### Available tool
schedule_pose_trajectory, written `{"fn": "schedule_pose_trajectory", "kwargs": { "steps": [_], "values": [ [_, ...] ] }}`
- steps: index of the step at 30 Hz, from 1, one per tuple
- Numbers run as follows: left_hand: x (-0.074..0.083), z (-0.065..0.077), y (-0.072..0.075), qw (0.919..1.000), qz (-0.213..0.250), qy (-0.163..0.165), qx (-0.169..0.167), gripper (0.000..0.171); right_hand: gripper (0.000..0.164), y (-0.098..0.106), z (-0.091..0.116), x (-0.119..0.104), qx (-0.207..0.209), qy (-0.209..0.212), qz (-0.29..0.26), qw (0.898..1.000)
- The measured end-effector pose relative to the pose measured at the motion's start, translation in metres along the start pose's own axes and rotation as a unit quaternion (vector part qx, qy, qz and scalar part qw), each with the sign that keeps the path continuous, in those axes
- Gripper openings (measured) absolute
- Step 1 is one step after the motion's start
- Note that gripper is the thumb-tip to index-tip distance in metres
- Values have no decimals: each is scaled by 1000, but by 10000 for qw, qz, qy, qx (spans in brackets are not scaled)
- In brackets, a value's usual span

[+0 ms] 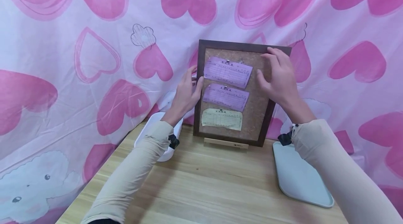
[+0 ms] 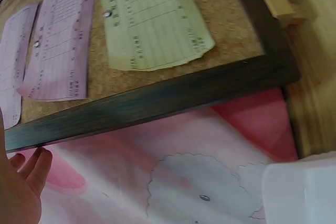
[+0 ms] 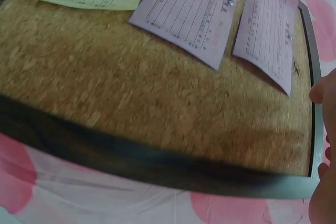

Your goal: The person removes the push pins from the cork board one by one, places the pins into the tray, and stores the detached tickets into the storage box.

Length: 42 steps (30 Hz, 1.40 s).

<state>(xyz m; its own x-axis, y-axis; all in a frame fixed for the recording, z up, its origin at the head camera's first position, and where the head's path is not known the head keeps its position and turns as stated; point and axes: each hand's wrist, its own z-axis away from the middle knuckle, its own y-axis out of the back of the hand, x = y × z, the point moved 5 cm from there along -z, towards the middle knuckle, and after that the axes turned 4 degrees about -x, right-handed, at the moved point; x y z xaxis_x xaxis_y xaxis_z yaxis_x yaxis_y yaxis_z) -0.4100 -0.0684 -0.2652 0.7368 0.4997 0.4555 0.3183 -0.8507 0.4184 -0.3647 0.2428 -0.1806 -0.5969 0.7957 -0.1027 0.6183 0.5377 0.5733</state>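
Note:
A cork board (image 1: 255,112) in a dark wooden frame stands tilted back on a small light wooden stand (image 1: 225,142). Two purple printed slips (image 1: 228,71) and one pale yellow-green slip (image 1: 221,119) are fixed to the cork in a column, each with a pin at its top edge. My left hand (image 1: 185,92) is at the frame's left side, its fingertips against the outer edge. Near the upper right corner is my right hand (image 1: 280,78), with fingers over the frame and the thumb in front of the cork. Neither hand shows a firm grip.
A white plastic container (image 1: 150,122) stands left of the board, partly hidden by the left forearm. On the right, a pale grey-green tray (image 1: 302,178) lies partly under the right sleeve. A pink heart-patterned cloth (image 1: 189,0) hangs right behind the wooden table (image 1: 195,189).

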Motion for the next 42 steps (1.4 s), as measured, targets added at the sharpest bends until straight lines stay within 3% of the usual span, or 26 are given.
{"fn": "schedule_pose_trajectory", "kwargs": {
  "steps": [13, 20, 30, 36, 42],
  "values": [
    [8, -20, 2, 9994, 0, 151, 298, 42, 41, -20, -27, -19, -320, 254, 74, 9991],
    [9, -27, -3, 9993, 110, 250, 254, 44, 39, -33, -41, -29, -613, 191, 66, 9979],
    [8, -28, -5, 9986, 201, 422, 258, 37, 32, -48, -53, -36, -741, 173, 256, 9968],
    [9, -28, -7, 9984, 263, 434, 245, 32, 17, -53, -55, -42, -619, 127, 347, 9974],
    [10, -29, -12, 9979, 361, 473, 266, 31, 15, -58, -55, -44, -422, 232, 425, 9979]
  ]
}}
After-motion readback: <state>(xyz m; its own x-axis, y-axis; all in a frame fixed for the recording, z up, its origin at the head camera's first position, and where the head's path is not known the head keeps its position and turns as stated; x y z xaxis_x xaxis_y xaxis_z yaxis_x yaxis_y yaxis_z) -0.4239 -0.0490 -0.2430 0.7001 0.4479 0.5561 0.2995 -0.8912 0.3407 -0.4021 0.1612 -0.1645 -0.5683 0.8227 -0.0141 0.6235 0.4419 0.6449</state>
